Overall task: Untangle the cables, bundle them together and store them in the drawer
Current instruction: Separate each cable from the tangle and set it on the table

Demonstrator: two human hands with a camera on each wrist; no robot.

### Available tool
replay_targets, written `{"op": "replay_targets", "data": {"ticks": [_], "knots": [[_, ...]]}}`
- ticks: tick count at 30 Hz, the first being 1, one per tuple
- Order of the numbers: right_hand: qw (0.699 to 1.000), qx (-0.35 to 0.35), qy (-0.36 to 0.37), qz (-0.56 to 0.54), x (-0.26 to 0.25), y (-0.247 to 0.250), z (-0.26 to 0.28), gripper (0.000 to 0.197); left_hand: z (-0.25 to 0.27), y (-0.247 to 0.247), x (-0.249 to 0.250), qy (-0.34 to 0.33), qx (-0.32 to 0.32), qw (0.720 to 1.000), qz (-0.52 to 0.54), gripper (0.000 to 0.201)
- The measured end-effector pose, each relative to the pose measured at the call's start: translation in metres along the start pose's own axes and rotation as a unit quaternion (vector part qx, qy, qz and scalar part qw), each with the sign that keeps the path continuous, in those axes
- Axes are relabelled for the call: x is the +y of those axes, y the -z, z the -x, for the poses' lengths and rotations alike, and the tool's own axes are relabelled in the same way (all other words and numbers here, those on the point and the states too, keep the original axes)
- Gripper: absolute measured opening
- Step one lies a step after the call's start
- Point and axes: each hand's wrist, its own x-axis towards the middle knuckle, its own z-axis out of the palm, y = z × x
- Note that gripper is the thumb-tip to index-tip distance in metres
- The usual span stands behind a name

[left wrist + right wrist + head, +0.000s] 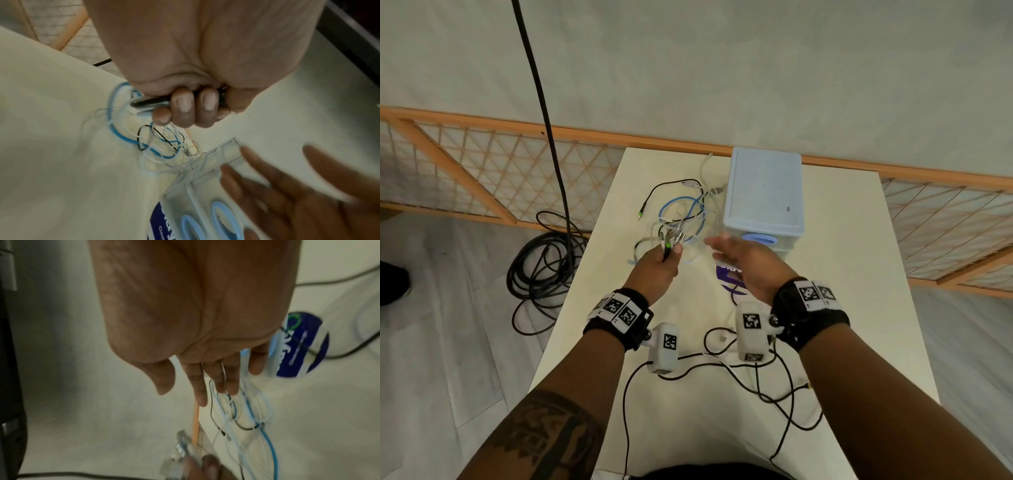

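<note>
Clearly, with our left hand (pixel 658 270) gripping the plug ends (pixel 671 240) and our right hand (pixel 743 260) spread free beside it, tugging could tighten the tangle (pixel 681 212).

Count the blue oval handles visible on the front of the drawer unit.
2. In the left wrist view, one handle and a second handle sit next to each other on the drawer unit. The right hand covers part of its front, so more may be hidden.

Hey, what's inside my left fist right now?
The left hand grips a bunch of cable ends: metal plugs, one with a green band, stick out above the fist, and a black cable runs through it. How many cables the curled fingers cover cannot be seen.
</note>
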Motion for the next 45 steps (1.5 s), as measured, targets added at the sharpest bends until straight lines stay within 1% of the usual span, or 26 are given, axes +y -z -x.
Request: {"op": "replay_targets", "data": {"ticks": [2,4,6,8,9,11,14,15,18,19,21,23,26,28,30,32,35,38,40,45], "knots": [[0.998,0.041,-0.016,-0.035,0.016,0.017,0.010,0.032,-0.001,0.000,-0.001,0.008,-0.003,1.000,0.020,0.054],[0.994,0.100,-0.023,-0.048,0.032,0.028,0.023,0.030,-0.001,0.001,0.004,0.014,0.003,0.999,0.029,0.050],[0.988,0.155,-0.020,-0.020,0.049,0.037,0.032,0.029,-0.003,0.000,0.004,0.019,0.012,0.999,0.025,0.049],[0.983,0.183,-0.018,0.022,0.065,0.044,0.035,0.027,-0.006,-0.002,0.003,0.026,0.012,0.999,0.030,0.051],[0.981,0.186,-0.022,0.050,0.071,0.045,0.034,0.025,-0.006,-0.003,0.002,0.030,0.013,0.999,0.040,0.052],[0.976,0.177,-0.031,0.122,0.081,0.044,0.033,0.023,-0.006,-0.007,0.003,0.047,0.010,0.996,0.070,0.050],[0.959,0.135,-0.022,0.249,0.095,0.036,0.025,0.023,-0.002,-0.014,0.009,0.074,0.002,0.991,0.112,0.042],[0.948,0.123,-0.018,0.293,0.099,0.033,0.021,0.025,-0.001,-0.015,0.011,0.077,-0.001,0.990,0.117,0.042],[0.898,0.100,-0.021,0.429,0.111,0.023,0.009,0.029,0.003,-0.017,0.017,0.085,-0.012,0.988,0.131,0.041],[0.887,0.095,-0.027,0.452,0.116,0.020,0.006,0.031,0.004,-0.018,0.019,0.090,-0.016,0.986,0.139,0.041],[0.875,0.086,-0.041,0.475,0.125,0.017,-0.002,0.035,0.006,-0.018,0.020,0.095,-0.022,0.985,0.146,0.040],[0.854,0.079,-0.048,0.512,0.131,0.016,-0.008,0.036,0.009,-0.016,0.021,0.095,-0.027,0.985,0.144,0.040],[0.828,0.080,-0.059,0.552,0.133,0.016,-0.013,0.030,0.012,-0.014,0.020,0.095,-0.031,0.984,0.148,0.040],[0.804,0.077,-0.071,0.585,0.132,0.016,-0.011,0.026,0.013,-0.013,0.018,0.100,-0.031,0.983,0.154,0.040],[0.789,0.079,-0.070,0.605,0.134,0.016,-0.008,0.023,0.014,-0.013,0.017,0.103,-0.030,0.982,0.154,0.040],[0.785,0.090,-0.076,0.608,0.137,0.016,-0.003,0.024,0.014,-0.014,0.017,0.105,-0.027,0.983,0.151,0.041],[0.781,0.102,-0.074,0.611,0.141,0.020,0.004,0.030,0.014,-0.018,0.018,0.108,-0.031,0.982,0.155,0.040],[0.791,0.133,-0.059,0.594,0.137,0.022,0.009,0.025,0.016,-0.021,0.019,0.100,-0.037,0.982,0.154,0.041],[0.795,0.153,-0.051,0.584,0.129,0.023,0.010,0.026,0.016,-0.022,0.020,0.094,-0.039,0.983,0.153,0.040],[0.813,0.147,-0.047,0.562,0.105,0.026,0.015,0.020,0.016,-0.025,0.024,0.090,-0.040,0.983,0.156,0.039]]}}
